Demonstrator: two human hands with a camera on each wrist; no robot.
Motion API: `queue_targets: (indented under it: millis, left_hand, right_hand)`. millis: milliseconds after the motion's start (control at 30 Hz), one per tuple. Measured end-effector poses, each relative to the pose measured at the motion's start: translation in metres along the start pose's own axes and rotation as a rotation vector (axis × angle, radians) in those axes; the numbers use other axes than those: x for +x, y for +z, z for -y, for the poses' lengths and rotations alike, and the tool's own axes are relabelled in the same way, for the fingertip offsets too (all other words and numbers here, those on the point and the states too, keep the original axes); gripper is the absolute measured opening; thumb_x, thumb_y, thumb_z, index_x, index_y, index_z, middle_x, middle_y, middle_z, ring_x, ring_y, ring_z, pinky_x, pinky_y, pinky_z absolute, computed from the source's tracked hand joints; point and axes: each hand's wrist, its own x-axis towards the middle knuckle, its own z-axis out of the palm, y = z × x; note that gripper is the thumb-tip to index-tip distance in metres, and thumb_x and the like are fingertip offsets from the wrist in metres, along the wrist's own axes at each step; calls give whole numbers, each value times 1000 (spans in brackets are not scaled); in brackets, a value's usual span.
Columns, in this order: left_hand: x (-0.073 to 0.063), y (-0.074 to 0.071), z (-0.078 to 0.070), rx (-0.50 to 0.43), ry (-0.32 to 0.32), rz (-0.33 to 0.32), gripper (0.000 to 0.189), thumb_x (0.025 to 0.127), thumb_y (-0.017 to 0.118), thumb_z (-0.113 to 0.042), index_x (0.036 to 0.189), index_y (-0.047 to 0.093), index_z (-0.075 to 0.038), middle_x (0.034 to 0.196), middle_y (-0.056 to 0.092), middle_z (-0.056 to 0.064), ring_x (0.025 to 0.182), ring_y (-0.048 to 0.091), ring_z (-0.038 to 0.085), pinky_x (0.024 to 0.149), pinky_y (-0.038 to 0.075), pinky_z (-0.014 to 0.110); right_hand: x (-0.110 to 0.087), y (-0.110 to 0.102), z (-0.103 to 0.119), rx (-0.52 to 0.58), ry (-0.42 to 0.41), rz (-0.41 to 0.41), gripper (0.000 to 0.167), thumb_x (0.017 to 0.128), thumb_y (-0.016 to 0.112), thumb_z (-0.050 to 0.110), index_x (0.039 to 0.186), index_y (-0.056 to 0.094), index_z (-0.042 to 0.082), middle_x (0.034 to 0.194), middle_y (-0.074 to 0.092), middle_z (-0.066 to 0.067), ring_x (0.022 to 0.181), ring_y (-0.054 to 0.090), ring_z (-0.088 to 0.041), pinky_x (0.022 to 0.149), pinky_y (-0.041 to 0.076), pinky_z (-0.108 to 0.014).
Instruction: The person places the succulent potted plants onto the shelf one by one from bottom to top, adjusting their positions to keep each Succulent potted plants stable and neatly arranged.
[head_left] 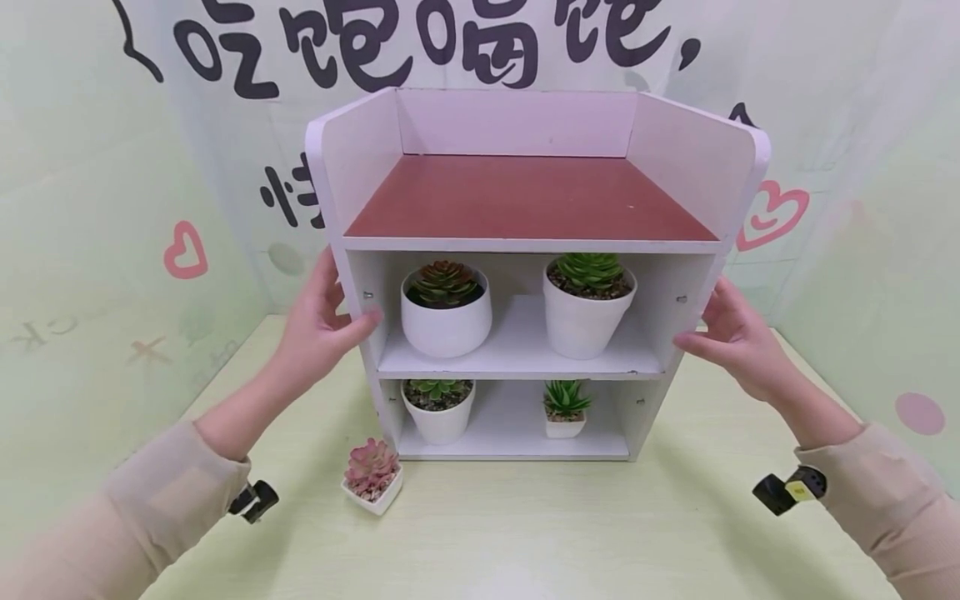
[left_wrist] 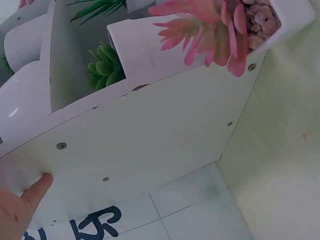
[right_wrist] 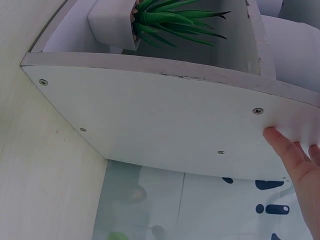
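A white shelf unit (head_left: pixel 510 375) with a reddish-brown top board (head_left: pixel 525 196) stands upright on the table. My left hand (head_left: pixel 318 325) is at its left side, thumb extended by the front edge. Against the outer panel (left_wrist: pixel 145 130) a fingertip shows in the left wrist view. My right hand (head_left: pixel 742 342) mirrors this at the right side, its fingers at the outer panel (right_wrist: pixel 150 115). On the middle level are a reddish-green succulent (head_left: pixel 444 285) in a round pot and a green succulent (head_left: pixel 588 275) in a tapered pot.
Below sit another potted green succulent (head_left: pixel 438 412) and a small spiky plant (head_left: pixel 566 412). A pink succulent (head_left: pixel 372 468) in a white pot stands on the pale table (head_left: pixel 510 525), before the shelf's left corner. Printed cloth walls (head_left: pixel 247 150) enclose the back and sides.
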Motion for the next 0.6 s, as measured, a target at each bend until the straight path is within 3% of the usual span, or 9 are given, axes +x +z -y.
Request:
queue_targets:
  millis: [167, 267, 333, 433, 533, 600]
  left_hand:
    - [-4, 0, 5, 4, -12, -27, 79, 79, 59, 12, 144, 28, -20, 140, 37, -1, 118, 46, 21, 75, 53, 20]
    - [-4, 0, 6, -7, -12, -29, 78, 79, 59, 12, 143, 29, -20, 140, 37, -1, 118, 47, 18, 75, 53, 20]
    - [-5, 1, 6, -13, -12, -30, 77, 79, 58, 13, 143, 30, -19, 139, 38, -1, 117, 48, 16, 75, 53, 20]
    - [-5, 1, 7, -22, -16, -30, 77, 79, 58, 13, 143, 30, -19, 139, 38, -1, 116, 48, 13, 75, 53, 20]
    - [-6, 2, 6, -11, -21, -31, 78, 79, 58, 13, 144, 29, -19, 140, 37, -1, 116, 47, 12, 76, 53, 19]
    - [-7, 2, 6, -4, -24, -33, 78, 79, 58, 13, 144, 29, -20, 140, 37, 0, 115, 47, 11, 75, 53, 19]
  right_hand:
    - [0, 1, -1, 3, 0, -2, 79, 81, 48, -21, 146, 17, 11, 134, 42, -2, 117, 48, -11, 84, 51, -22]
    - [1, 6, 1, 38, -64, -55, 77, 79, 47, -23, 145, 21, 8, 135, 42, -4, 119, 45, -14, 88, 48, -22]
    - [3, 12, 3, 108, -202, -131, 71, 78, 52, -22, 141, 29, 2, 135, 43, -9, 121, 43, -19, 94, 45, -24]
    - [11, 29, 12, 144, -523, -300, 52, 75, 64, -15, 123, 46, -10, 131, 45, -18, 123, 40, -28, 103, 38, -32]
    - [22, 57, 25, 81, -822, -457, 36, 73, 71, -6, 102, 52, -16, 121, 49, -25, 118, 44, -34, 103, 37, -37]
    - [27, 78, 30, -2, -929, -484, 29, 75, 70, -3, 94, 52, -16, 116, 51, -25, 114, 47, -33, 102, 39, -35]
